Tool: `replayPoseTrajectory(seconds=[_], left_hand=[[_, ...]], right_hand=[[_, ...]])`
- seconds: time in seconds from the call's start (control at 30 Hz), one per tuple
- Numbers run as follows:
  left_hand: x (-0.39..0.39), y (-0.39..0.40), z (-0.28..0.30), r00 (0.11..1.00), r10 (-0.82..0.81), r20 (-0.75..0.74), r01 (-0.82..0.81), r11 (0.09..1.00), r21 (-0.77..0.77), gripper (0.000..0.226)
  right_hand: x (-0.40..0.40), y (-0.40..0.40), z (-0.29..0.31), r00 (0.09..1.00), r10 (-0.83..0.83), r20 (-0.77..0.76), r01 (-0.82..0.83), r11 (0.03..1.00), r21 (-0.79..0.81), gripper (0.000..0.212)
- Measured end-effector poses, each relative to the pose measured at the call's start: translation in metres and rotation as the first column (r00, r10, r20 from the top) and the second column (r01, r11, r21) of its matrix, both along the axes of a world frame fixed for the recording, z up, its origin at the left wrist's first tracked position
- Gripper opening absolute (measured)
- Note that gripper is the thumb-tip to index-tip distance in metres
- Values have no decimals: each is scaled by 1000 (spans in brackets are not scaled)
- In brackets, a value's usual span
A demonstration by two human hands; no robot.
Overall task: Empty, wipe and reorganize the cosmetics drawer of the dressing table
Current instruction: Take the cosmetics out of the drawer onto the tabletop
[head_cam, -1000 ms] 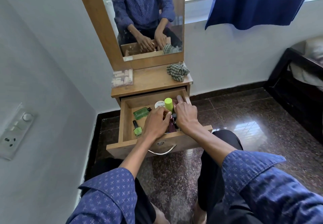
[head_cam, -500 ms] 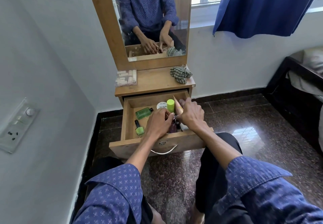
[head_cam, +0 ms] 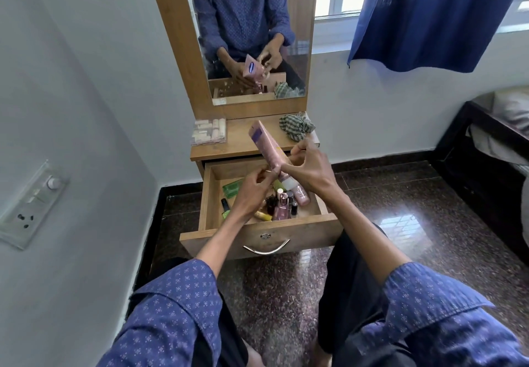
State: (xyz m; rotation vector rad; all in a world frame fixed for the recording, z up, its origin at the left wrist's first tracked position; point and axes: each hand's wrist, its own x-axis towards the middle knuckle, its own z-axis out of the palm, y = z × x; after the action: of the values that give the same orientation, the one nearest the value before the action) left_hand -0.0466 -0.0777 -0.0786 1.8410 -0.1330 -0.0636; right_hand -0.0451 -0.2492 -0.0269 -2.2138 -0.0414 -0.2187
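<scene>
A pink tube (head_cam: 269,149) is held tilted above the open drawer (head_cam: 262,233), cap end down, pinched by the right hand (head_cam: 310,170); the left hand (head_cam: 253,192), fingers curled, is raised just beside the tube's lower end, and whether anything is gripped cannot be told. Free room is left along the drawer's right wall, while bottles are crowded at its middle and a green bottle (head_cam: 232,189) lies at its back left. Labels are too blurred to be read; a checked cloth (head_cam: 296,126) lies on the tabletop behind the drawer.
</scene>
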Motion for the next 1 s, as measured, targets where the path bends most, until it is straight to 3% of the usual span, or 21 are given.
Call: replayPoseTrajectory(seconds=[0.13, 0.23, 0.37, 0.6, 1.0], left_hand=[[14, 14, 14, 999, -2, -49, -5, 991, -134, 49], [23, 20, 23, 996, 88, -14, -89, 989, -117, 46], [33, 21, 32, 970, 238, 53, -237, 971, -22, 47], [69, 34, 47, 843, 451, 293, -512, 840, 180, 50], [148, 37, 26, 755, 512, 409, -627, 747, 222, 40]], right_hand=[[4, 1, -2, 990, 128, 49, -137, 949, 283, 36], [4, 4, -12, 980, 166, 106, -194, 909, 369, 32], [1, 11, -29, 981, 116, 157, -156, 949, 273, 28], [-2, 13, -62, 991, 17, 135, -42, 982, 185, 13], [12, 5, -89, 984, -152, 97, 128, 967, 218, 8]])
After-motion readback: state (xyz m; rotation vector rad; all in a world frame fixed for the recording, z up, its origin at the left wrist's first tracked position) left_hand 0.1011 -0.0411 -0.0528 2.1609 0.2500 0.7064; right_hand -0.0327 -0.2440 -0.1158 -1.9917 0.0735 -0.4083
